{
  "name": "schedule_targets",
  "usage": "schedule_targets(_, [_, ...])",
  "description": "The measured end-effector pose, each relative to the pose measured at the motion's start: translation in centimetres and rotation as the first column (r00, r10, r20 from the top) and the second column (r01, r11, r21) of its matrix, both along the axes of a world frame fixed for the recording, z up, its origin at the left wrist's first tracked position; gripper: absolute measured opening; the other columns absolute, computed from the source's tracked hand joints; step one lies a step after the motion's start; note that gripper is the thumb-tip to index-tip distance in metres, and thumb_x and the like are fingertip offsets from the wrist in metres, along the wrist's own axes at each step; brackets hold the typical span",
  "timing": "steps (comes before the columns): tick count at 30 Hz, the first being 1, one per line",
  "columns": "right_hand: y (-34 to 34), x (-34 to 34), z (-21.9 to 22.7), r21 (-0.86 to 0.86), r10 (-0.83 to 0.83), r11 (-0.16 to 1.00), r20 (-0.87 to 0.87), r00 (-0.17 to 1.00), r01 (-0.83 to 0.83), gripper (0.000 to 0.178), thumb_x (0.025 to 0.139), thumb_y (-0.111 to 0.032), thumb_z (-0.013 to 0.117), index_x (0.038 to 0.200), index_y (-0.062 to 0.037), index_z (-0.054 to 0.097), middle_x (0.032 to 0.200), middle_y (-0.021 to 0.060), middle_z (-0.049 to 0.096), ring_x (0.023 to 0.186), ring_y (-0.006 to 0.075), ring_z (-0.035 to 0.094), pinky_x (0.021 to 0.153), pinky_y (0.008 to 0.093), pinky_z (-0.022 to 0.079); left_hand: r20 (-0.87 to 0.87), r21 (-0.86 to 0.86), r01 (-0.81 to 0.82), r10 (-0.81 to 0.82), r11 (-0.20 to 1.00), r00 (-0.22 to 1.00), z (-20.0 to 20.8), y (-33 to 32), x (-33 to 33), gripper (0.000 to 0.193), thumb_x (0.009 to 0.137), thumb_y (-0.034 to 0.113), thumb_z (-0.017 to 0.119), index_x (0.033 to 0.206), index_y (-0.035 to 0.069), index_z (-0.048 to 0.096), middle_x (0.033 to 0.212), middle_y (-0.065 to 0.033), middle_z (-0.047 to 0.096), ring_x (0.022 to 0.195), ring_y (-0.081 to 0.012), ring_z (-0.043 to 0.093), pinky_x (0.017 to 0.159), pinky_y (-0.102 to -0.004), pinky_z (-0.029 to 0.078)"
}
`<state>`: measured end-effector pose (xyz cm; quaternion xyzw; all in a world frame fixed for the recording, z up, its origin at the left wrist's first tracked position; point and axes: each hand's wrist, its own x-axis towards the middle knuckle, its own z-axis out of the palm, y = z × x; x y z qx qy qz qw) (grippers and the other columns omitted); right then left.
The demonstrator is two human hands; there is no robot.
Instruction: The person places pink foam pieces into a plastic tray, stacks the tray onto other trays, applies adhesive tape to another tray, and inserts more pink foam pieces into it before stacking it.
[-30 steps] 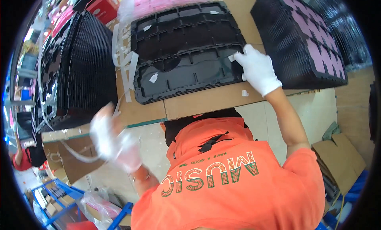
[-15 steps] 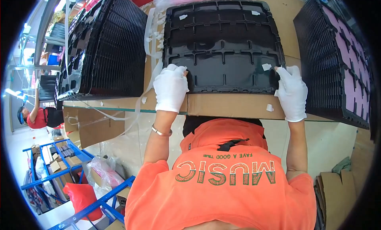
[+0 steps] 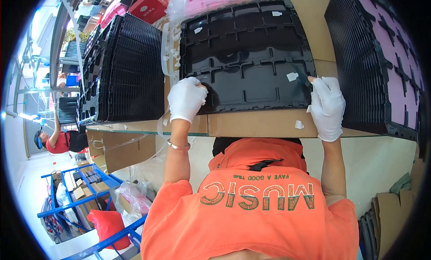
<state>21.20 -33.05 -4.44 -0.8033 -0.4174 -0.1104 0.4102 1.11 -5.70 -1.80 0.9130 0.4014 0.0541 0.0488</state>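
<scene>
My left hand [image 3: 186,99], in a white glove, is closed on the near left edge of a black moulded plastic tray [image 3: 259,99]. My right hand [image 3: 327,108], gloved the same way, has its fingers closed at the tray's near right edge. The tray lies in front of me with shallow ribs across it. Small white scraps [image 3: 292,76] show on its surface. The fingertips are partly hidden by the gloves, and I cannot tell whether more trays lie beneath.
Tall stacks of black trays stand left [image 3: 134,71] and right [image 3: 357,62], the right one with lilac inside. Cardboard [image 3: 251,123] covers the table. White strips [image 3: 165,53] lie beside the tray. Pink plastic-wrapped packs [image 3: 224,2] are behind. A person [image 3: 58,141] works far left.
The whole view has shifted and tilted slightly, with the table edge lower in it. Both hands keep their hold on the tray, which sits slightly askew in the picture.
</scene>
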Motion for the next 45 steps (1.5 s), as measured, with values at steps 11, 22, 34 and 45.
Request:
schedule_targets(11, [-0.2,-0.2,-0.4,0.066,0.018,0.998,-0.045,0.999,-0.015,0.034,0.076,0.012,0.059,0.104,-0.0052,0.069,0.092,0.0108,0.057,0.067,0.0248,0.061,0.06,0.0344,0.048,0.573,-0.635,-0.044,0.508,0.771,0.643,2.2,-0.6,-6.3,0.022,0.09,0.017,0.06,0.1,-0.002,0.065,0.076,-0.0068,0.064,0.06,-0.0115,0.06,0.054,-0.0229,0.045])
schedule_targets(22, [0.5,1.2,0.2,0.255,-0.066,0.966,0.069,0.995,0.046,0.03,0.074,0.009,0.061,0.099,-0.0056,0.068,0.089,0.0127,0.057,0.069,0.03,0.061,0.06,0.0382,0.047,0.474,-0.162,0.661,-0.53,0.733,0.704,0.4,-8.2,13.5,0.01,0.085,0.006,0.06,0.087,0.002,0.068,0.076,-0.0112,0.063,0.059,-0.0221,0.063,0.055,-0.0345,0.05])
schedule_targets(34, [-1.2,-1.0,0.5,0.255,-0.007,0.967,0.097,0.995,-0.018,0.022,0.074,0.01,0.059,0.093,0.0004,0.065,0.08,0.0141,0.055,0.075,0.0311,0.057,0.064,0.0409,0.046,-0.054,-0.041,0.563,-0.565,0.825,0.824,1.3,-14.1,15.3,0.02,0.065,0.017,0.076,0.079,0.003,0.073,0.081,-0.0204,0.068,0.073,-0.0349,0.069,0.064,-0.0406,0.056])
schedule_targets(45, [-0.2,0.3,1.8,0.32,0.075,0.945,-0.003,0.997,-0.071,0.029,0.078,0.012,0.056,0.101,-0.0014,0.066,0.086,0.0104,0.054,0.066,0.0226,0.059,0.056,0.0341,0.048,0.239,0.035,0.427,-0.422,0.904,0.874,0.1,-10.6,14.0,0.02,0.075,0.019,0.062,0.073,0.0,0.07,0.072,-0.0215,0.065,0.067,-0.0364,0.067,0.062,-0.0447,0.054])
